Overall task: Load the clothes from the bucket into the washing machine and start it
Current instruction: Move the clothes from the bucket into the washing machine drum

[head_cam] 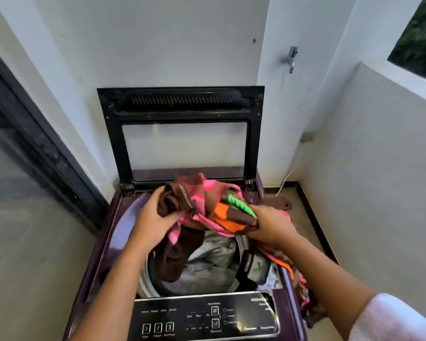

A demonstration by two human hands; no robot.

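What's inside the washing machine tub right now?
Pale grey and white clothes lie in the tub, with a dark brown cloth end hanging in. The colourful cloth held by the left hand and right hand covers the back part.

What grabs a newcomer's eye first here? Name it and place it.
The bright pink, orange, green and brown garment, bunched in the left hand and right hand over the open drum at centre. Behind it, the washing machine's black-framed lid stands raised against the white wall. Pale clothes already lie inside.
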